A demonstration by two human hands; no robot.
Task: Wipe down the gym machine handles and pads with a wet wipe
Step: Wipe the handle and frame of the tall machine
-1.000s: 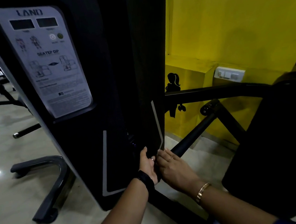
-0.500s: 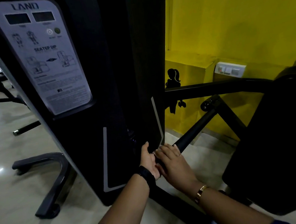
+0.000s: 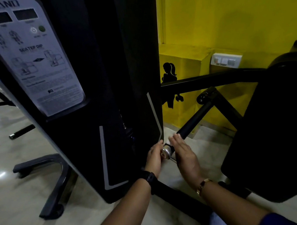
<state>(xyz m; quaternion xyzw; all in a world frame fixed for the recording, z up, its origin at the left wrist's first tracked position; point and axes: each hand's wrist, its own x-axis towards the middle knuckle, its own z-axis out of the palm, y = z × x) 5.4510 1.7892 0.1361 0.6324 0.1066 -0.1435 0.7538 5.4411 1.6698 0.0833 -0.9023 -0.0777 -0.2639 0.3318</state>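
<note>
**Seated-dip machine: handle, wipe in progress**

- Item: handle (image 3: 191,124), a black bar slanting down from the frame's pivot to a chrome end cap (image 3: 165,152). It sits low, just beside the weight-stack housing (image 3: 118,78).
- Wet wipe (image 3: 169,139): only a small white edge shows, lying on the handle under the right fingertips.
- Right hand (image 3: 184,154): fingers nearly straight and together, laid across the bar. They press the wipe flat, probably so it can slide along the grip.
- Left hand (image 3: 155,156): cupped against the end cap, apparently to steady the bar. Its fingers are hidden behind the hand, so I cannot tell whether it clamps.
- Pad (image 3: 273,126): large and black, to the right, with neither hand on it. Judged not yet reached.
- Also present: instruction placard (image 3: 34,60) and yellow wall (image 3: 234,11).
</note>
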